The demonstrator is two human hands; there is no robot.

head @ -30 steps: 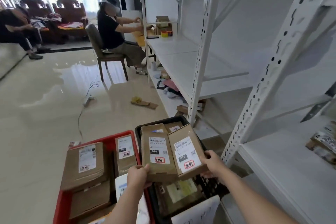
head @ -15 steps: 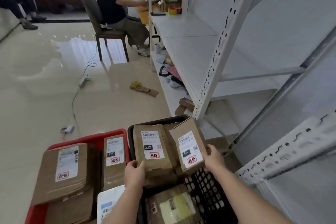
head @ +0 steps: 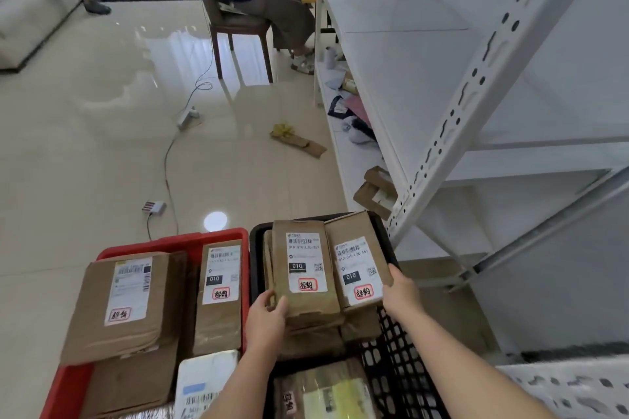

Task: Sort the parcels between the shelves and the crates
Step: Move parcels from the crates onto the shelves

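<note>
Two brown paper parcels with white 010 labels sit side by side over the black crate (head: 401, 360). My left hand (head: 267, 318) grips the near corner of the left parcel (head: 304, 269). My right hand (head: 401, 292) holds the right edge of the right parcel (head: 357, 265), which is tilted. More brown parcels lie under them in the black crate. The red crate (head: 170, 243) on the left holds a large brown parcel (head: 119, 303), a narrow labelled parcel (head: 218, 292) and a white parcel (head: 204, 384).
White metal shelves (head: 425, 54) run along the right, with an upright post (head: 452, 119) just beyond the black crate. Cardboard scraps (head: 374, 190) and clutter lie on the lowest shelf. A person on a chair (head: 235, 24) sits ahead. A cable and power strip (head: 187, 116) cross the floor.
The view has tilted down toward the crates. Both parcels have come lower, down onto the stack in the black crate, still held in my hands.
</note>
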